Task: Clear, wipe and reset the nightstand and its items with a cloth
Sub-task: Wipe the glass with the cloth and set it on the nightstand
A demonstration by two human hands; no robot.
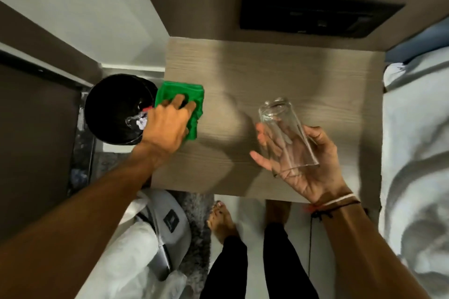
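Observation:
The nightstand [303,75] has a pale wood-grain top and sits between a wall and a bed. A green cloth [187,94] lies at its left edge, and my left hand [167,126] presses down on it with fingers spread over the fabric. My right hand [308,165] holds a clear drinking glass [284,133] above the front right of the top. The glass is tilted, its base pointing away from me and its mouth toward my palm.
A black waste bin [116,109] with scraps inside stands on the floor left of the nightstand. White bedding [418,153] runs along the right. A dark switch panel [313,14] is on the wall behind. A grey bag [167,221] lies by my feet.

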